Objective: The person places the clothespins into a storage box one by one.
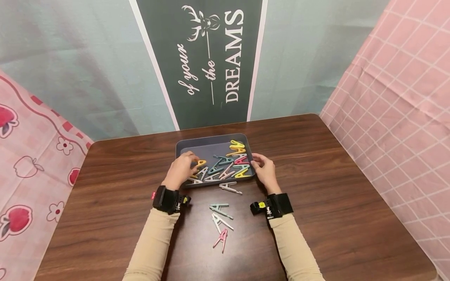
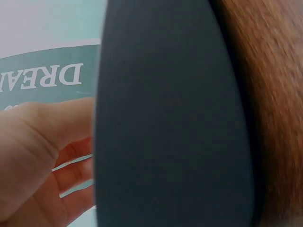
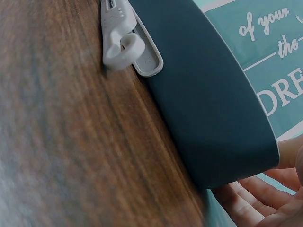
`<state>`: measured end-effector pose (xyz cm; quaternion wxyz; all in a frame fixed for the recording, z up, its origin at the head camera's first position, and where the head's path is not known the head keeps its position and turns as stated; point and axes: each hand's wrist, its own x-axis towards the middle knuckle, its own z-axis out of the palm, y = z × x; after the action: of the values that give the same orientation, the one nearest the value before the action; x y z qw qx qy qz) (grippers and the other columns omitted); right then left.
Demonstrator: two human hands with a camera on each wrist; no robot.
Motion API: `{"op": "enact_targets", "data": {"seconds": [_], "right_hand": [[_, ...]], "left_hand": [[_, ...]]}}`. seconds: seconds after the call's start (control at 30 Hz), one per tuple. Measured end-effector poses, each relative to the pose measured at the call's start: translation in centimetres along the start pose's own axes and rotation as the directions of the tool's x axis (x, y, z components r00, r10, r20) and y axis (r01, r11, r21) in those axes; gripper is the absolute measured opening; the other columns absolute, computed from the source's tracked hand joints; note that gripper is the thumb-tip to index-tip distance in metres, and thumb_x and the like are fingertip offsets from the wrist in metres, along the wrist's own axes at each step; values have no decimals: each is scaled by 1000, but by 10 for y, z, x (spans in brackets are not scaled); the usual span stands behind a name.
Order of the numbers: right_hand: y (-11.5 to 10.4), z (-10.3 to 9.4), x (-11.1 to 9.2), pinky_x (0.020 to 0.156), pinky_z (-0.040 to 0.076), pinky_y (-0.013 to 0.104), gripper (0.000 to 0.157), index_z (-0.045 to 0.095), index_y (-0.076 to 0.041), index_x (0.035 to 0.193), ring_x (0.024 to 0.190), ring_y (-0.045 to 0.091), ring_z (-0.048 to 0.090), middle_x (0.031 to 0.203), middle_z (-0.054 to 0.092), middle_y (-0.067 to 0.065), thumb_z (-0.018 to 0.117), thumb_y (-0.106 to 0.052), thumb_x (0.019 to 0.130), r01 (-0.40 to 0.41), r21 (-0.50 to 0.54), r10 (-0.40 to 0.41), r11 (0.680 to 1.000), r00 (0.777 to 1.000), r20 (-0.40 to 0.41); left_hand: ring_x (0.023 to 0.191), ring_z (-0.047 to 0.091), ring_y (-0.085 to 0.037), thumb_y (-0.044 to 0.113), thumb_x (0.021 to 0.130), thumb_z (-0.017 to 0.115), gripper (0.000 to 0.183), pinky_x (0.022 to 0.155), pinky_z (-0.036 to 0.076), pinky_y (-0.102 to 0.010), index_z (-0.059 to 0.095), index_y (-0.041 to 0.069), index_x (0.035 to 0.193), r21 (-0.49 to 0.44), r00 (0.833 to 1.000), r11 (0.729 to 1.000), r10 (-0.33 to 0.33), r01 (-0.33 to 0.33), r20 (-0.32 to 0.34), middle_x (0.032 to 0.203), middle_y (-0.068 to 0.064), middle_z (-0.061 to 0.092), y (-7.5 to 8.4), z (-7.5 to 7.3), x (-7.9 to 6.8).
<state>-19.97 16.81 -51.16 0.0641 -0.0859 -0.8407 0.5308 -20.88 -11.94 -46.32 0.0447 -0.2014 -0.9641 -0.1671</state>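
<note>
A dark grey tray (image 1: 211, 139) holds several plastic clothespins in yellow, orange, green, pink and white, mostly toward its near and right sides. My left hand (image 1: 181, 169) reaches over the tray's left part and pinches an orange clothespin (image 1: 201, 162) at the fingertips. In the left wrist view the tray wall (image 2: 170, 113) hides those fingertips. My right hand (image 1: 264, 171) grips the tray at its right rim. From the right wrist view, the fingers (image 3: 255, 198) show beside the tray's corner (image 3: 236, 156).
A pale grey clothespin (image 1: 230, 187) lies close against the tray's near side. Closer to me on the brown wooden table (image 1: 316, 195) are a light green clothespin (image 1: 220, 210), a white one (image 1: 221, 221) and a pink one (image 1: 221, 240). Curtains hang behind and at both sides.
</note>
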Motion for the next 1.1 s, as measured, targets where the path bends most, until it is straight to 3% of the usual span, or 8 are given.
{"op": "enact_targets", "data": {"seconds": [0.27, 0.77, 1.1], "right_hand": [[0, 0, 0, 85, 52, 32, 32, 62, -5, 126, 112, 33, 65, 126, 64, 21, 58, -7, 94, -1, 0, 1, 1000, 1000, 2], [0, 0, 2, 82, 50, 28, 31, 63, -6, 125, 111, 32, 65, 125, 65, 20, 59, -8, 94, -5, 0, 5, 1000, 1000, -1], [2, 0, 1, 86, 52, 33, 32, 62, -7, 126, 112, 33, 64, 125, 65, 21, 58, -9, 94, -12, -10, 12, 1000, 1000, 4]], "left_hand": [[102, 64, -28, 7, 85, 70, 26, 86, 55, -42, 70, 3, 111, -14, 997, 1000, -3, 4, 77, 111, -12, 65, -9, 1, 3], [104, 64, -29, 1, 86, 65, 24, 88, 55, -43, 70, 1, 110, -28, 996, 1000, -2, 4, 89, 110, -13, 66, -15, 6, 6], [105, 64, -31, -1, 88, 60, 24, 90, 54, -43, 70, -1, 111, -56, 995, 998, 2, 3, 98, 111, -15, 66, -15, 5, 3]]}}
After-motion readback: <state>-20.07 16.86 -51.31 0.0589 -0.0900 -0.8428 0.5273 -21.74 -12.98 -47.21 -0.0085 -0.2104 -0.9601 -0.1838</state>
